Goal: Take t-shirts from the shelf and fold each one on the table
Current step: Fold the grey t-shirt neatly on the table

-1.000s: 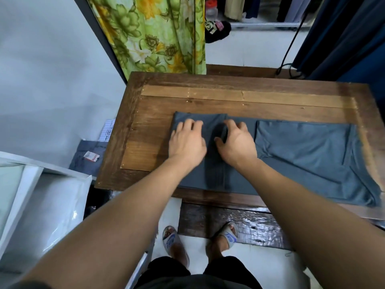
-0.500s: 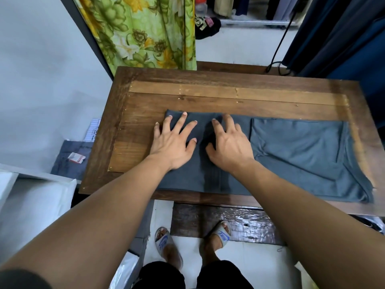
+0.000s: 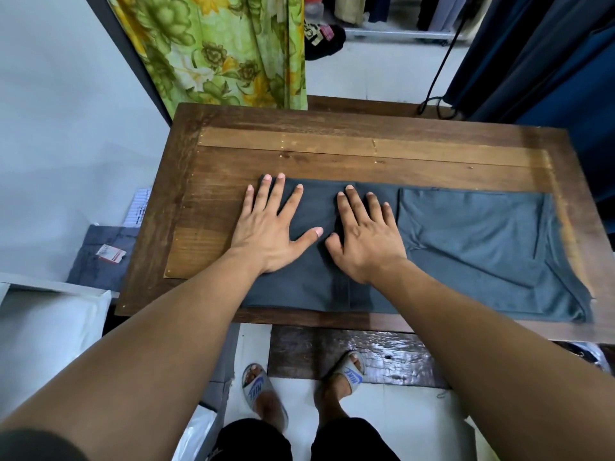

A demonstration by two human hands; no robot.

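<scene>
A grey t-shirt lies flat along the near half of the wooden table, folded into a long band with a doubled layer at its left end. My left hand presses flat on that left end, fingers spread and straight, some fingertips over the cloth's far left corner. My right hand presses flat beside it on the same folded part, fingers straight. Neither hand grips the cloth. The shirt's right part lies loose with a few creases.
A green flowered curtain hangs beyond the table's far left corner. Dark blue garments hang at the far right. Folded grey cloth with a tag lies on the floor left of the table, and a white shelf unit stands nearer.
Both hands went from loosely curled on the fold to flat with straight, spread fingers. The left hand slid a little left toward the shirt's edge. The camera shifted slightly.
</scene>
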